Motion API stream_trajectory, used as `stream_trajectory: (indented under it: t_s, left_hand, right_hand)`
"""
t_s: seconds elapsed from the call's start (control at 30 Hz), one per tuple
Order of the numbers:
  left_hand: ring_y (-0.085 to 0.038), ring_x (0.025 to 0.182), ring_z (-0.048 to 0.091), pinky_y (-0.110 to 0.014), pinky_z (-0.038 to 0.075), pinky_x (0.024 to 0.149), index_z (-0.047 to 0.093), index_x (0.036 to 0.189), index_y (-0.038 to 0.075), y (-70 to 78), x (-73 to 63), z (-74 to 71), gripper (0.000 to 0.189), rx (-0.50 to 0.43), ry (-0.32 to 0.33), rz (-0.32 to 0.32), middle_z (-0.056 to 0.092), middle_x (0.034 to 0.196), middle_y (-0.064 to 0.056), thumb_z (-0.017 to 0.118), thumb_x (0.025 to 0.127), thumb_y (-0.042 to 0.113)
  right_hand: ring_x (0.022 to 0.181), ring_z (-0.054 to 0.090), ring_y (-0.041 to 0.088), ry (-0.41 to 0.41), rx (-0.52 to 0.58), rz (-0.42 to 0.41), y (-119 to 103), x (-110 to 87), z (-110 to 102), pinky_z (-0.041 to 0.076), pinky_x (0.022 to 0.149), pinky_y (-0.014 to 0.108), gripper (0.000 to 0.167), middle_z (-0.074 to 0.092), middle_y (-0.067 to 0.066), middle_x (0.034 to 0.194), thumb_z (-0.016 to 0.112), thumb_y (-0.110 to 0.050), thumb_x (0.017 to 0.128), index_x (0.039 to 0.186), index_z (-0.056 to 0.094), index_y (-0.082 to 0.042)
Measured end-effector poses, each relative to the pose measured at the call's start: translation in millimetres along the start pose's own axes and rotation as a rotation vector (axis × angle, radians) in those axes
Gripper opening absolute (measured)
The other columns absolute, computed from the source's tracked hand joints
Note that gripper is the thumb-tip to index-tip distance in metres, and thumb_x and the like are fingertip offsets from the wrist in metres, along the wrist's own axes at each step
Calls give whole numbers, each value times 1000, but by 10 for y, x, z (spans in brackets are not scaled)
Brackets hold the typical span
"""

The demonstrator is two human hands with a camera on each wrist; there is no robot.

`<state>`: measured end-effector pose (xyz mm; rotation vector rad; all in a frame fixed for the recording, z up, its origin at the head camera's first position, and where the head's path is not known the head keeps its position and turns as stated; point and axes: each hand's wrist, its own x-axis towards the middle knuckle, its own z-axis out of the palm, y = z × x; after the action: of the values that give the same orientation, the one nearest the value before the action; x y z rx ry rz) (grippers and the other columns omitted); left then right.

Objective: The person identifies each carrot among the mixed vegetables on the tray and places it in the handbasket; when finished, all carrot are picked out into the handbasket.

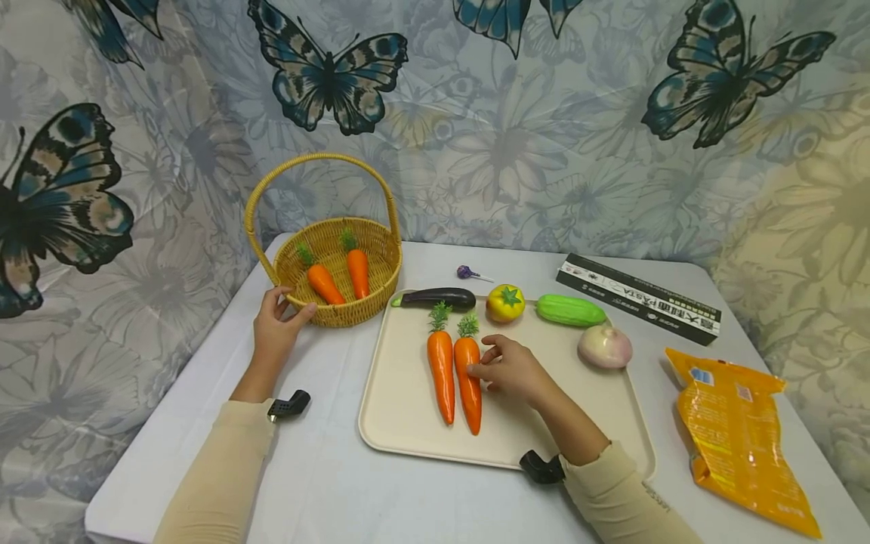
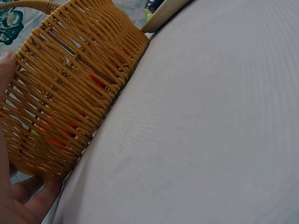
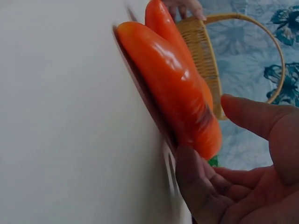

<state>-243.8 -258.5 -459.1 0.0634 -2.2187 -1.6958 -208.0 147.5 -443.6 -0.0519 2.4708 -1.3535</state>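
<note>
At a white surface (image 1: 326, 461), left hand (image 1: 277, 323) gripping a basket (image 1: 348, 312), the right hand (image 1: 515, 372), fingers (image 3: 190, 170) apart at a carrot (image 1: 470, 397), seems mid-pickup, needing a pinch.

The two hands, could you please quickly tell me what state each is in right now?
Left hand: closed on the basket, gripping its side.
Right hand: open at the carrot nearest it, not gripping it.

A black box (image 1: 637, 300) lies flat; orange packet (image 1: 741, 434) nearby.
</note>
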Motion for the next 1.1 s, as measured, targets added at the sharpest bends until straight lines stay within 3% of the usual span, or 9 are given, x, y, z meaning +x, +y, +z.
stream_trajectory:
  t_s: [0.33,0.67,0.9,1.1]
  left_hand:
    - [-35,138,33,-50,41,104,44,129,2,30,-28,-13,57,-8,-3,0,32,151,-19,76,87,22]
    - [-34,138,34,-49,41,104,43,130,0,24,-26,9,59,-16,-2,-2,32,150,-19,76,87,22]
    - [-35,137,35,-50,41,104,43,131,-2,19,-21,11,60,-15,10,7,33,149,-20,76,87,21]
    - [-36,137,34,-51,40,104,41,132,-3,25,-27,4,61,-16,-2,13,31,150,-20,76,87,19]
  right_hand:
    - [66,63,18,-43,-72,7,33,18,92,57,58,31,70,64,6,86,82,-25,79,133,49,4]
    - [71,65,20,-89,42,39,34,9,46,59,61,34,64,63,10,90,75,-15,82,135,47,5]
    - [71,66,24,-117,120,-39,1,7,-67,59,63,38,63,61,15,96,74,-13,84,136,45,6]
    - [72,64,24,-148,194,-44,-60,8,-125,60,65,43,60,57,18,101,73,-7,85,135,44,5]
